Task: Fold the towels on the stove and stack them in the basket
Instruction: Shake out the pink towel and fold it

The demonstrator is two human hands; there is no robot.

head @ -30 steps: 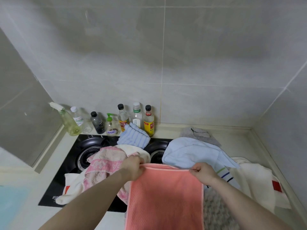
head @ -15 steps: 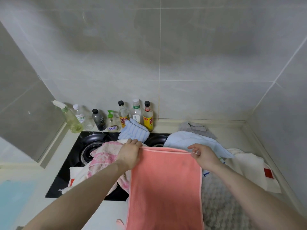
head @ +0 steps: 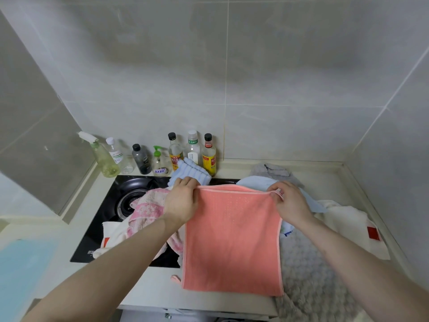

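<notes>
The left hand (head: 182,203) and right hand (head: 290,202) each pinch a top corner of the salmon-pink terry towel (head: 232,240), which hangs at 6 o'clock over the black glass stove (head: 97,231) (right burner hidden). Other towels lie beneath; no basket shows.

Bottles (head: 192,152) along the tiled wall (head: 278,89) (spray bottle (head: 102,156) leftmost)

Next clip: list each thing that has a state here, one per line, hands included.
Coral towel: held up by its top corners, hanging flat.
Left hand: grips one corner.
Right hand: pinches the other corner.
Pink towel: crumpled on the stove.
Bottles: upright, capped.
</notes>
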